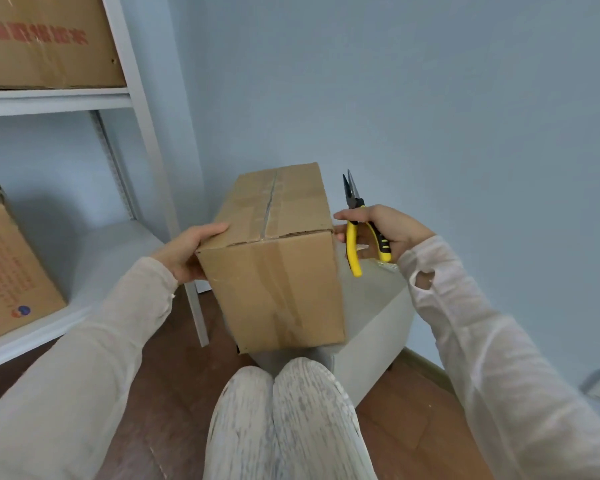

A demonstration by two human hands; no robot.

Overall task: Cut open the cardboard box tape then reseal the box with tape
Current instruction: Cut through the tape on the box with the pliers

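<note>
Head view only. The cardboard box (274,258) sits centre frame on a small white tabletop (371,289), long axis running away from us, near end face toward the knees (278,410). The tape seam (269,206) runs down the middle of the top and looks uncut, so we judge the cutting step has not started. The left hand (187,251) wraps the box's upper left near corner, fingers over the top edge and palm on the side, which reads to us as bracing or squaring the box so it won't slide. The right hand (385,230), just right of the box, is closed around yellow-handled pliers (357,223), tips pointing up and slightly parted; its thumb and forefinger reach out to touch the box's upper right edge. We read that as keeping the tool ready while both hands steady the box. The pliers are clear of the seam. Something clear lies behind the lower handle, too blurred to name. A white shelf (49,98) fills the left of the frame, with other cartons (42,46) on it. Next call: bring the tips to the near end of the seam.
</note>
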